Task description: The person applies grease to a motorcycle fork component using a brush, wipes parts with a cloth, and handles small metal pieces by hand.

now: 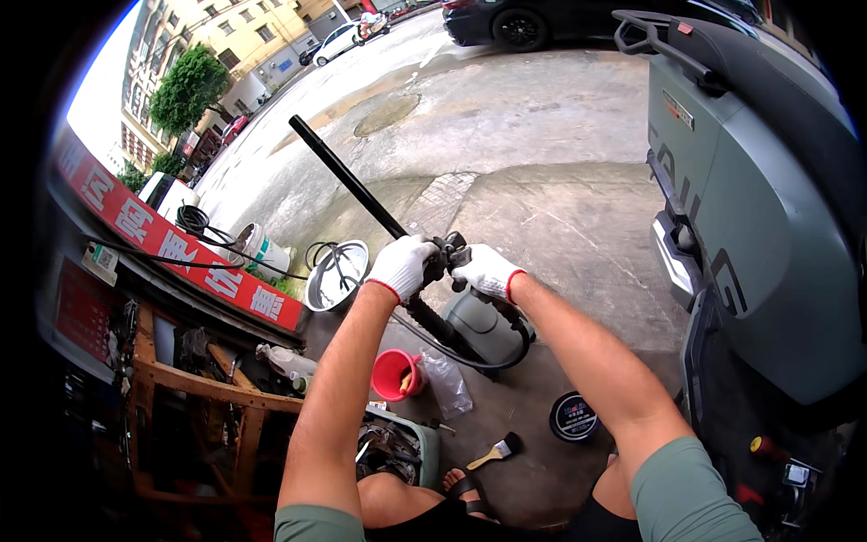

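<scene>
A long black tube (348, 176) slants up and away to the left from a black metal joint (444, 257) at its lower end. In a white knit glove with a red cuff, my left hand (402, 266) is closed round the tube's lower end by the joint. My right hand (488, 270), gloved the same way, grips the right side of the joint; its fingertips are partly hidden. Below, a thick black leg (442, 327) and a rounded grey shell (483, 327) stand on the ground, with a black cable (440, 348) looping round them.
A pink bucket (390, 375), a clear plastic bag (446, 384), a paintbrush (496, 451) and a dark round tub (574, 417) lie near my feet. A green-grey scooter (750, 190) stands on the right. Left are a metal basin (343, 275) and a wooden rack (217, 387).
</scene>
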`<action>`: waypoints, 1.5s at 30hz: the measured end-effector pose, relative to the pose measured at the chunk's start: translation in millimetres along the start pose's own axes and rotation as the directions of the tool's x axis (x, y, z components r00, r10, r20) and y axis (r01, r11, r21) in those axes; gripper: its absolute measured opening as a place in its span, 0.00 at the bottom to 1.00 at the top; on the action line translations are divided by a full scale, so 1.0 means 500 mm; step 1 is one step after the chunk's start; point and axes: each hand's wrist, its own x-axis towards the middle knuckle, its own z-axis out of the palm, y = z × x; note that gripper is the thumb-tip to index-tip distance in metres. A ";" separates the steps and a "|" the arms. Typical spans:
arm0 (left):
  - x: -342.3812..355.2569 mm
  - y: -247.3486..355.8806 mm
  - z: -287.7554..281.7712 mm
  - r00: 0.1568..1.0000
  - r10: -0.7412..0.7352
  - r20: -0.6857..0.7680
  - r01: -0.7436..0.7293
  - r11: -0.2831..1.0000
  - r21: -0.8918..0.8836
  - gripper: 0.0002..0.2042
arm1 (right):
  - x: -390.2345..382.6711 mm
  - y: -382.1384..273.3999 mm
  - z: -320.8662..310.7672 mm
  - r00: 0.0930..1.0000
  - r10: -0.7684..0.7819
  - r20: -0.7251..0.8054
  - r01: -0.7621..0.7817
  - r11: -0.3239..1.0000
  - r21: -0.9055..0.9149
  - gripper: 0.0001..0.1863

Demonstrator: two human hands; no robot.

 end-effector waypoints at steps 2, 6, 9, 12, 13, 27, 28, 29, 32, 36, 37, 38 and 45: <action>-0.001 -0.015 0.014 1.000 0.025 -0.015 -0.025 0.999 0.023 0.09 | 0.021 0.011 0.007 0.996 -0.051 0.066 0.054 0.998 -0.042 0.05; 0.002 -0.001 0.023 0.999 -0.007 -0.039 0.011 0.995 0.096 0.08 | 0.044 0.023 0.015 0.992 -0.084 0.091 0.099 0.979 -0.177 0.05; 0.010 0.020 0.008 0.999 0.008 -0.048 -0.006 0.999 0.039 0.08 | 0.066 0.047 0.017 0.999 -0.021 0.037 0.029 0.969 -0.244 0.07; 0.011 0.033 0.001 0.999 -0.028 -0.039 0.029 0.999 0.037 0.09 | 0.075 0.051 0.024 0.993 -0.096 0.065 0.114 0.920 -0.375 0.12; 0.011 0.031 0.002 0.999 -0.026 -0.037 0.028 0.998 0.057 0.10 | 0.076 0.050 0.027 0.992 -0.108 0.057 0.122 0.916 -0.381 0.13; 0.003 0.019 0.014 0.998 -0.041 -0.040 0.045 0.995 0.093 0.09 | 0.049 0.041 0.038 0.993 -0.085 -0.083 0.047 0.924 -0.378 0.17; 0.001 0.017 0.015 0.998 -0.038 -0.046 0.042 0.995 0.090 0.09 | 0.050 0.042 0.040 0.993 -0.085 -0.078 0.048 0.921 -0.387 0.17; 0.003 0.017 0.015 0.998 -0.031 -0.053 0.036 0.996 0.086 0.09 | 0.052 0.045 0.040 0.993 -0.094 -0.078 0.056 0.919 -0.391 0.17; 0.006 0.013 0.016 0.998 -0.020 -0.059 0.024 0.997 0.067 0.10 | 0.058 0.054 0.043 0.987 -0.139 -0.078 0.096 0.912 -0.398 0.16; 0.004 0.017 0.009 0.998 -0.031 -0.048 0.033 0.998 0.049 0.11 | 0.059 0.056 0.051 0.984 -0.163 -0.076 0.117 0.898 -0.423 0.16; 0.003 0.014 0.012 0.998 -0.023 -0.059 0.025 0.999 0.036 0.11 | 0.058 0.053 0.053 0.986 -0.149 -0.071 0.104 0.894 -0.436 0.16; 0.002 0.012 0.015 0.997 -0.015 -0.070 0.017 1.000 0.023 0.11 | 0.058 0.052 0.054 0.987 -0.151 -0.063 0.108 0.890 -0.443 0.16; 0.001 0.011 0.014 0.996 -0.010 -0.088 0.012 1.000 0.027 0.11 | 0.067 0.066 0.064 0.978 -0.192 -0.079 0.139 0.887 -0.440 0.15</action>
